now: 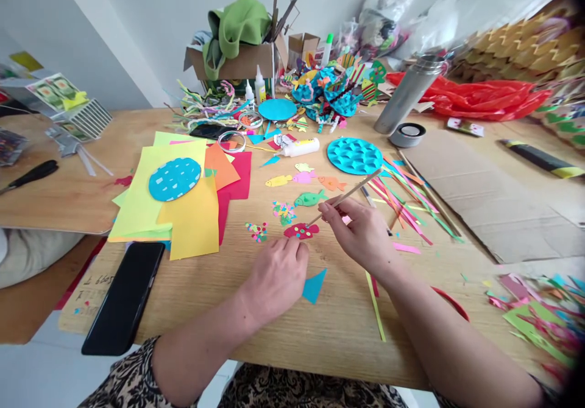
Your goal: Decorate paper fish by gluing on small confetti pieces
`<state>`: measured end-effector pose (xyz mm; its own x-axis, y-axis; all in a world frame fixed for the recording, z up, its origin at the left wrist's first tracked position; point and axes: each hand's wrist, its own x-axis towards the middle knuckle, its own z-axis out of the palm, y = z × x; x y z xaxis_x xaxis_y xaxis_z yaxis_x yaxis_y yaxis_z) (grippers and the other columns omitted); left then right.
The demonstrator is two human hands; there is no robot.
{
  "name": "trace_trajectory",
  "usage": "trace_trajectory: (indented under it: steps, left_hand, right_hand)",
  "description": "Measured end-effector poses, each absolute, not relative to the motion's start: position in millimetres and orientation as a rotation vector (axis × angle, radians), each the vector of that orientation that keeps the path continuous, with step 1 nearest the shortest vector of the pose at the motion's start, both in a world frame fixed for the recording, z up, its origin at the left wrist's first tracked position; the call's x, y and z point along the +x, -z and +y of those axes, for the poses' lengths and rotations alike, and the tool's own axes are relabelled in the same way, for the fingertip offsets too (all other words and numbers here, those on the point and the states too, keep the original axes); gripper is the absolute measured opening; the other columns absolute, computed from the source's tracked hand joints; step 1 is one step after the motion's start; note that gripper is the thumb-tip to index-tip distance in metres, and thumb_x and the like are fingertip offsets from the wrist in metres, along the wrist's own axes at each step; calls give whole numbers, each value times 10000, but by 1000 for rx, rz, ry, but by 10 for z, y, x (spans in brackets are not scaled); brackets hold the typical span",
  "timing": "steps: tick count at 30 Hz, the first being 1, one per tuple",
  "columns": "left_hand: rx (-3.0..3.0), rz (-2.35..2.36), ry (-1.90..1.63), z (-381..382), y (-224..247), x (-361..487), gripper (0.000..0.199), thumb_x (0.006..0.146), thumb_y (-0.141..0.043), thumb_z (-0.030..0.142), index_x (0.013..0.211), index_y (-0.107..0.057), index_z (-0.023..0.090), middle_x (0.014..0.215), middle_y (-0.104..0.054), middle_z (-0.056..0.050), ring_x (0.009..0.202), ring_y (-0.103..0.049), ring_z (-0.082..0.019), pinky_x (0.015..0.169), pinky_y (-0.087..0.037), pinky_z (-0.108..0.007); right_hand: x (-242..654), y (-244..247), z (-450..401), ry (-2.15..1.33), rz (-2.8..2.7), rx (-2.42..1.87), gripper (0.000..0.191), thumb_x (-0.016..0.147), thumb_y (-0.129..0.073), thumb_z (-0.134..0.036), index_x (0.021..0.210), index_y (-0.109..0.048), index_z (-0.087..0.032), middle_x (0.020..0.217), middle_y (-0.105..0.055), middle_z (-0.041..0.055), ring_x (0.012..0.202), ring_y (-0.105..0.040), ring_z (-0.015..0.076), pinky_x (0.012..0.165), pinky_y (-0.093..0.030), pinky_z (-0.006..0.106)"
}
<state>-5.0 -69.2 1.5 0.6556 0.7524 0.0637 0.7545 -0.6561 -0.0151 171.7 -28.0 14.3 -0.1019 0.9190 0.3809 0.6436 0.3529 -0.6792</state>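
Note:
A red paper fish point(296, 231) with small coloured dots lies flat on the table. My left hand point(276, 274) is closed at its near edge, with curled fingertips pressing on it. Between the fingers of my right hand point(361, 231) is pinched a thin wooden stick point(354, 193), slanted so that its lower tip touches the red fish. Just beyond lies a green paper fish point(311, 198), with yellow, pink and orange fish point(332, 183) behind it. Left of the red fish are piles of tiny paper dots point(256, 232). A blue paper scrap point(315, 286) lies beside my left hand.
Coloured paper sheets point(194, 231) and a black phone point(123, 298) lie on the left. A glue bottle point(301, 147) and a blue scaled disc point(354, 155) are ahead. Paper strips point(411, 204), cardboard point(498, 195) and a steel flask point(409, 94) stand or lie rightward.

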Motion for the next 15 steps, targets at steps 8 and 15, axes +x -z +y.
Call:
trace_trajectory:
  steps: [8, 15]
  left_hand:
    - [-2822, -1297, 100, -696, -15, -53, 191, 878, -440, 129, 984, -597, 111, 913, -612, -111, 857, -605, -261, 750, -503, -399]
    - [-2829, -1285, 108, -693, -22, -47, 179, 863, -450, 116, 968, -595, 110, 885, -608, -105, 839, -609, -266, 721, -507, -401]
  right_hand:
    - [1703, -174, -300, -451, -1869, -1353, 263, 951, -490, -328, 777, -625, -186, 731, -672, 51, 665, -617, 159, 572, -430, 268]
    - [1700, -171, -303, -486, -1872, -1367, 259, 956, -476, -347, 812, -632, -198, 772, -681, 58, 692, -621, 171, 589, -446, 285]
